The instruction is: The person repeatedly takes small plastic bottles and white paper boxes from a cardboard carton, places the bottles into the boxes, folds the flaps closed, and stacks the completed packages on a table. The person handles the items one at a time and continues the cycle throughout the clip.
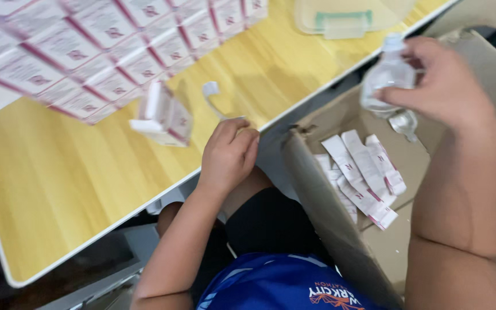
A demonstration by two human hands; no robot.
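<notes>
My right hand [446, 86] holds a small clear plastic bottle [387, 77] with a pale cap above an open cardboard box [317, 189]. My left hand [229, 154] rests curled at the edge of the wooden table [58, 189], its fingers closed on the end of a thin white plastic piece [212, 97] that sticks up from it. A small white-and-pink carton [165, 115] with its flap open stands on the table just left of that hand. Several flat, unfolded white-and-pink cartons [363, 172] lie inside the cardboard box.
Rows of closed white-and-pink cartons [87, 46] cover the far left of the table. A translucent plastic container with a green clasp [343, 20] sits at the far edge. Another clear bottle [404, 123] lies in the box below my right hand. My knees are under the table edge.
</notes>
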